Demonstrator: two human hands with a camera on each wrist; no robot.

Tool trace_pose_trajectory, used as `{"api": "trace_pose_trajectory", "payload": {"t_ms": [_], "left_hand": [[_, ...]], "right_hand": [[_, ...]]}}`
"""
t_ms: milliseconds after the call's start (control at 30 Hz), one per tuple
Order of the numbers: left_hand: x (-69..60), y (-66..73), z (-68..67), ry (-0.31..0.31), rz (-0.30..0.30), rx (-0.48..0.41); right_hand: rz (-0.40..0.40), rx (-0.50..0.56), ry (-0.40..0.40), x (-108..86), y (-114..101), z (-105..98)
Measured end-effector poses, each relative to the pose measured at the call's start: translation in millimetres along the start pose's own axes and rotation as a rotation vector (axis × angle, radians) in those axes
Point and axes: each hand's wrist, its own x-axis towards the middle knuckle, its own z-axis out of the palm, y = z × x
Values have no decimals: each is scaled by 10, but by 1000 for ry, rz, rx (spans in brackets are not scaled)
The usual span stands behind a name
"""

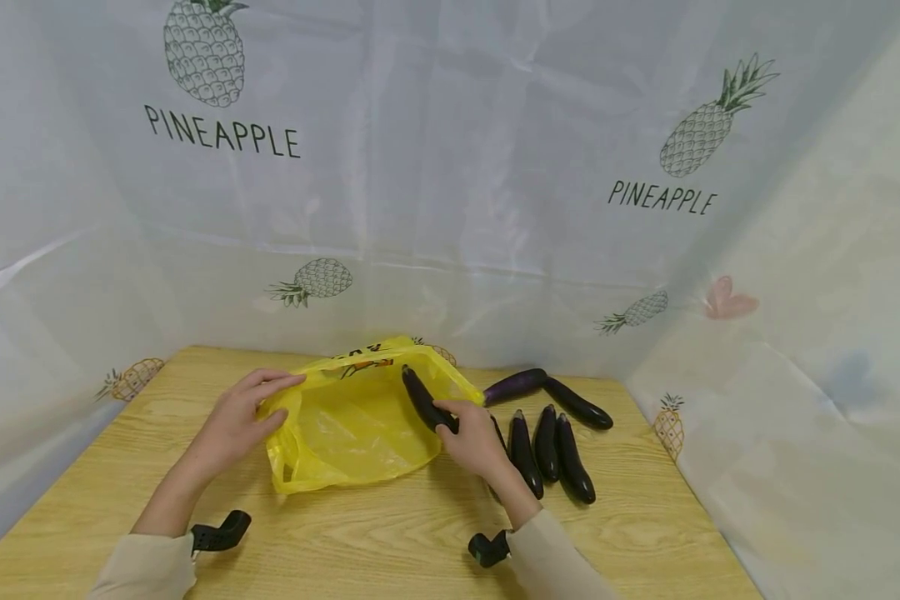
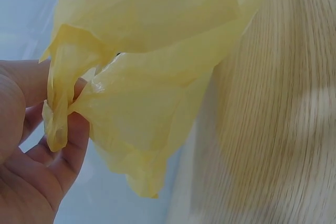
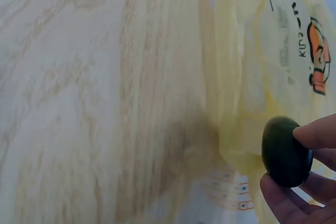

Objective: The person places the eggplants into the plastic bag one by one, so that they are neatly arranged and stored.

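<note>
A yellow plastic bag (image 1: 360,425) lies on its side on the table, its mouth facing the person. My left hand (image 1: 236,417) grips the bag's left edge; in the left wrist view the gathered yellow plastic (image 2: 60,87) sits between thumb and fingers. My right hand (image 1: 471,437) pinches a dark eggplant (image 1: 423,398) by its rounded end, with the stem end pointing into the bag's mouth. The right wrist view shows that end of the eggplant (image 3: 286,151) between thumb and fingers. Just right of this hand several eggplants (image 1: 525,454) lie side by side.
Behind them, a purple eggplant (image 1: 516,385) and a darker eggplant (image 1: 579,404) lie end to end near the table's back edge. The wooden table (image 1: 375,542) meets a pale curtain (image 1: 450,208) printed with pineapples at the back and sides.
</note>
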Motion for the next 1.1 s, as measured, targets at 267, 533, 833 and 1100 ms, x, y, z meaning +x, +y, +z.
{"api": "trace_pose_trajectory", "payload": {"t_ms": [267,533,833,1100], "left_hand": [[-15,3,15,-15,-12,-1],[-11,20,8,-9,0,-1],[-3,53,-8,-13,-2,-1],[2,40,8,-20,-5,10]], "right_hand": [[62,70,44,85,72,165],[114,108,108,110,119,287],[162,87,179,146,148,377],[172,63,181,158,136,391]]}}
